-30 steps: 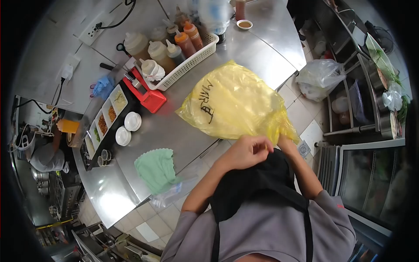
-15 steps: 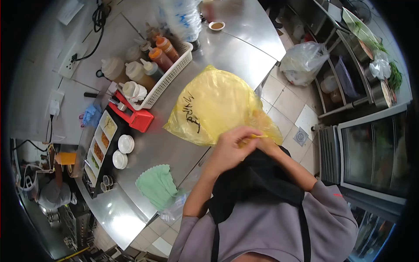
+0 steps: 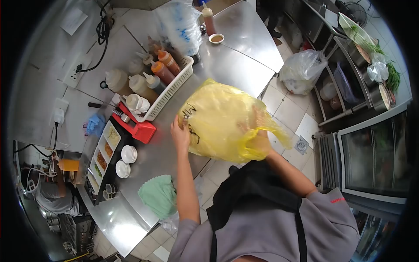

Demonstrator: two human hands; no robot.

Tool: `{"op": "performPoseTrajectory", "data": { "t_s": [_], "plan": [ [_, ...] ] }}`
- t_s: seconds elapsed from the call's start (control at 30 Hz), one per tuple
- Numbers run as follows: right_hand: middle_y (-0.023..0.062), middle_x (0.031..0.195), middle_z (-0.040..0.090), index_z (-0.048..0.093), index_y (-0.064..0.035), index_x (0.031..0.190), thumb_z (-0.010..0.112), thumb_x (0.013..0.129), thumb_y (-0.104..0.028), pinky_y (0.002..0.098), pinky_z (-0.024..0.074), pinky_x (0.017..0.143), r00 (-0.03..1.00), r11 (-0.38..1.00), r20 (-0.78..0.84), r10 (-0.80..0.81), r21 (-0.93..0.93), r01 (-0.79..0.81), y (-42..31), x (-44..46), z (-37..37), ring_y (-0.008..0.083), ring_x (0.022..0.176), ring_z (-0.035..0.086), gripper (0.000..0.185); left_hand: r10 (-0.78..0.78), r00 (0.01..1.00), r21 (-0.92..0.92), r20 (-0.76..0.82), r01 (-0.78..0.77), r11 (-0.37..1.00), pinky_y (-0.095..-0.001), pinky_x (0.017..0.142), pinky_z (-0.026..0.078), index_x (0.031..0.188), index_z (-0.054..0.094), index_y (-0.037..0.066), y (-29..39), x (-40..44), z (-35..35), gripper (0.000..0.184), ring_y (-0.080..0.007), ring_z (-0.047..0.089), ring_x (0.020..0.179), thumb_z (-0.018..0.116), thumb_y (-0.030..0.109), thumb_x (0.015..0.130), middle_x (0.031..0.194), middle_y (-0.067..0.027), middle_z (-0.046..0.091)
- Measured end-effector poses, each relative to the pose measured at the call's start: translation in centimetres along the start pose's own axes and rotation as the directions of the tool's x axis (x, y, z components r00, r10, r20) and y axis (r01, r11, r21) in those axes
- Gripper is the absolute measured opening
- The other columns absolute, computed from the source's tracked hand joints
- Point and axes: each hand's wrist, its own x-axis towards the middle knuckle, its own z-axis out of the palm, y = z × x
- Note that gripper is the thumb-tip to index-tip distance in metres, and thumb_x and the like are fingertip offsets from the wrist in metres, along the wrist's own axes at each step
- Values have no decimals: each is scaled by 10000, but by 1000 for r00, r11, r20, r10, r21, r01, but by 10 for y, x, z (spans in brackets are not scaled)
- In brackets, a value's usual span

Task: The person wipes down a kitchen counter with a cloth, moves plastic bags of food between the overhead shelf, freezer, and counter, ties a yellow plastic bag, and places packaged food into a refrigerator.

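Note:
A yellow plastic bag (image 3: 222, 120) with black handwriting lies puffed up over the front edge of the steel counter (image 3: 227, 65). My left hand (image 3: 180, 134) grips its left end, beside the writing, with the thumb on top. My right hand (image 3: 260, 142) is at the bag's open right end, seen partly through the yellow film; its fingers are inside or behind the plastic and hard to make out. What the bag contains cannot be seen clearly.
A white basket (image 3: 168, 94) of sauce bottles stands behind, beside a red tool (image 3: 142, 131). Left are a food tray (image 3: 104, 150), white dishes (image 3: 129, 154) and a green cloth (image 3: 159, 196). A small sauce bowl (image 3: 216, 38) sits at the back. Another person (image 3: 59, 196) stands far left.
My left hand has left the bag's right end, where both hands were close together, and has taken hold of its left end. My right hand has moved in under the yellow film.

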Motion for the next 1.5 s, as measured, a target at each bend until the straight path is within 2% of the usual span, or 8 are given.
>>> {"op": "performPoseTrajectory", "data": {
  "t_s": [0.03, 0.17, 0.33, 0.73, 0.87, 1.0, 1.1, 1.5],
  "plan": [
    [72, 1227, 371, 316, -70, 1287, 617, 807, -100, 321, 383, 930, 986, 873, 100, 131, 459, -163, 11, 3, -16, 178, 1103, 435, 568, -17, 1000, -105, 2, 17, 994, -378, 857, 394, 1194, 467, 21, -2, 2, 1, 427, -320, 512, 995, 490, 311, 881, 1093, -190, 522],
    [75, 1056, 480, 420, -52, 1172, 589, 829, -138, 301, 460, 758, 993, 996, 118, -6, -93, 17, -2, -5, -23, 170, 937, 521, 392, -113, 990, -303, 87, 134, 943, -345, 797, 415, 1107, 516, 1, 11, 3, -7, 387, -288, 564, 889, 497, 308, 873, 991, -173, 589],
    [56, 854, 554, 480, -46, 1021, 554, 860, -211, 335, 484, 632, 804, 807, 99, 587, 13, -591, -61, 11, -2, 181, 756, 557, 243, -183, 963, -190, 197, 221, 957, -326, 772, 415, 1018, 548, -21, 12, 5, -21, 422, -236, 571, 868, 456, 366, 878, 961, -149, 605],
    [104, 1062, 529, 441, -52, 1183, 567, 785, -507, 339, 476, 744, 936, 894, -31, 350, -286, -344, -46, -11, 33, 194, 927, 541, 617, -203, 961, -470, 187, 269, 841, -300, 818, 395, 1073, 521, -51, -5, -4, -25, 424, -215, 538, 921, 379, 322, 929, 988, -138, 589],
    [98, 1072, 524, 440, -66, 1193, 526, 786, -570, 354, 474, 764, 769, 558, 237, 593, 567, -606, -35, -9, 36, 201, 948, 541, 653, -202, 975, -375, 90, 221, 900, -298, 818, 393, 1078, 515, -44, 3, -6, -21, 421, -217, 537, 911, 389, 327, 924, 974, -135, 588],
    [63, 1127, 495, 454, -65, 1163, 423, 883, -474, 363, 430, 829, 778, 478, 308, 548, 648, -593, -42, -14, 42, 195, 1008, 489, 496, -210, 976, -416, 57, 215, 883, -276, 816, 395, 1076, 523, -55, 3, -7, -18, 419, -176, 532, 895, 408, 318, 922, 980, -106, 586],
    [68, 1097, 505, 443, -65, 1176, 415, 904, -404, 334, 443, 803, 661, 681, 321, 679, 62, -730, -58, -18, 21, 192, 975, 500, 435, -221, 972, -450, 77, 232, 862, -262, 800, 403, 1059, 536, -58, -1, -9, -19, 415, -153, 533, 871, 421, 316, 919, 958, -88, 593],
    [90, 1027, 535, 426, -45, 1186, 533, 816, -237, 352, 436, 777, 943, 895, 214, 254, -422, -145, -16, 53, 6, 217, 911, 535, 429, -246, 949, -567, 196, 315, 761, -273, 729, 430, 982, 572, -22, -9, 2, -23, 376, -145, 557, 805, 519, 334, 871, 899, -77, 607]
  ]
}}
